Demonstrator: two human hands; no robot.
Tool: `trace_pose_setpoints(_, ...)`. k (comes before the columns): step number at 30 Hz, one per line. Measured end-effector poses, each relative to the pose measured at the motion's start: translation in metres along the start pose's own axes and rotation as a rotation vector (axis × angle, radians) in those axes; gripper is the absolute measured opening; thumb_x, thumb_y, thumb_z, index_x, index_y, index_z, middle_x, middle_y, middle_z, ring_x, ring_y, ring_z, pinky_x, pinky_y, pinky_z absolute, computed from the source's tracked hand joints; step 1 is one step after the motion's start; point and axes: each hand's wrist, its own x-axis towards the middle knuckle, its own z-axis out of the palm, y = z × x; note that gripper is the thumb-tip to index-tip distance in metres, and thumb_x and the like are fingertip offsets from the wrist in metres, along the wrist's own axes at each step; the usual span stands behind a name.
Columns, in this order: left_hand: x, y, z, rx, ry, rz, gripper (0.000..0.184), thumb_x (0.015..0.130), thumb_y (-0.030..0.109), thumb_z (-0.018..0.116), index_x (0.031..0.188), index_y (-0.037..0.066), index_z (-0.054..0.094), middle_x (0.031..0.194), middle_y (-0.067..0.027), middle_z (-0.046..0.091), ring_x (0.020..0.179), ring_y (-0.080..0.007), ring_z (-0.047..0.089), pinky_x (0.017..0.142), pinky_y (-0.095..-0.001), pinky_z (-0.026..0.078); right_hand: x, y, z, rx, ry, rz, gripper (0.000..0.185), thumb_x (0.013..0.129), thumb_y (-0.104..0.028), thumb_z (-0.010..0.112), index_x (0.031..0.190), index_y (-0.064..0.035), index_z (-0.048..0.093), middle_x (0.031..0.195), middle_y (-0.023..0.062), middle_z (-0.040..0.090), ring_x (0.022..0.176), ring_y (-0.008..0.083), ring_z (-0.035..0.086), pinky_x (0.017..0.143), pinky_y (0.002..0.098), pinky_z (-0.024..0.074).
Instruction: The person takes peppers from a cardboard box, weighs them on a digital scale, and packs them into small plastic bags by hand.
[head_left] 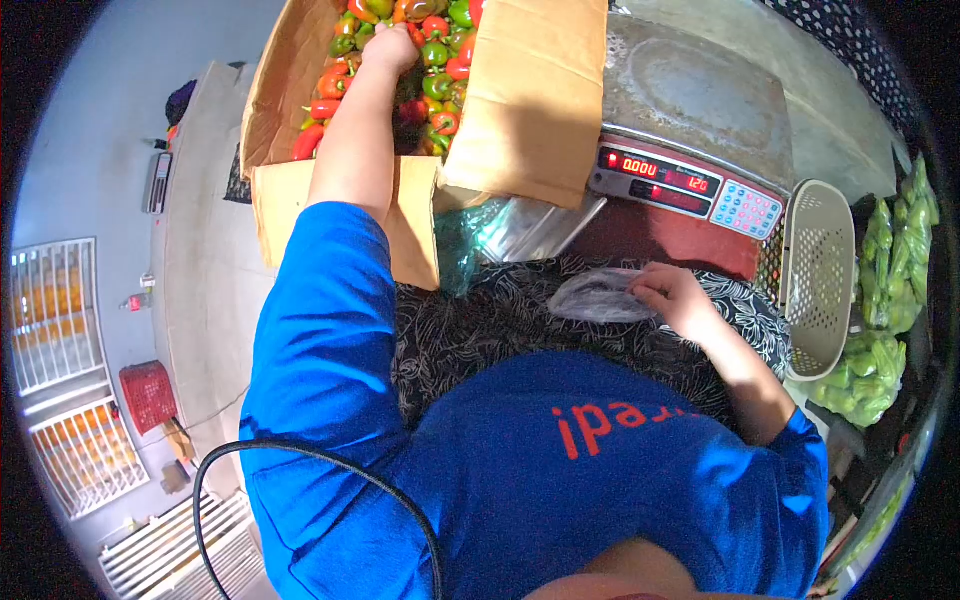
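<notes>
My left hand (pixel 392 50) reaches into an open cardboard box (pixel 530 100) and touches the small red, orange and green peppers (pixel 436 54) inside. Its fingers are curled down among them, and whatever they grip is hidden. Closer to my body, my right hand (pixel 676 298) pinches the edge of a clear plastic bag (pixel 600 297), which hangs limp over my black patterned lap cloth (pixel 500 325). No contents can be made out in the bag.
Right of the box stands a digital scale (pixel 690 185) with a lit red display and a metal pan (pixel 700 75). A perforated beige basket (pixel 820 280) and bagged green vegetables (pixel 865 375) are at the right. More clear plastic (pixel 540 228) lies beside the box. A black cable (pixel 330 458) loops at lower left.
</notes>
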Motion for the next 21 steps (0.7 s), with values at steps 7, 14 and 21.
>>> trace_pose_setpoints(7,-0.044,0.005,-0.011,-0.168,0.080,0.029,0.062,0.077,0.015,0.054,0.135,0.019,0.033,0.138,-0.0209,0.031,0.112,-0.0405,0.050,0.096,-0.0448,0.042,0.003,-0.012,-0.003,-0.052,-0.019,0.047,0.016,0.084,-0.014,0.059,0.091,-0.0002,0.065,0.080,0.0146,0.059,0.077,0.0267,0.058,0.070,0.0341,0.0450)
trace_pose_setpoints(14,-0.040,-0.012,-0.004,-0.401,0.320,-0.048,0.068,0.072,0.016,0.062,0.134,0.013,0.035,0.129,-0.0211,0.041,0.111,-0.0399,0.050,0.095,-0.0427,0.043,0.001,-0.001,-0.003,-0.031,-0.028,0.008,0.018,0.084,-0.016,0.059,0.091,0.0000,0.064,0.080,0.0147,0.059,0.077,0.0268,0.058,0.070,0.0349,0.0454)
trace_pose_setpoints(21,-0.060,-0.004,-0.027,-0.423,0.324,0.018,0.067,0.070,0.013,0.063,0.132,0.010,0.039,0.122,-0.0211,0.049,0.110,-0.0352,0.051,0.094,-0.0410,0.043,0.001,-0.002,-0.006,-0.037,-0.035,-0.051,0.018,0.084,-0.017,0.059,0.091,-0.0001,0.063,0.082,0.0145,0.060,0.079,0.0267,0.058,0.072,0.0346,0.0455)
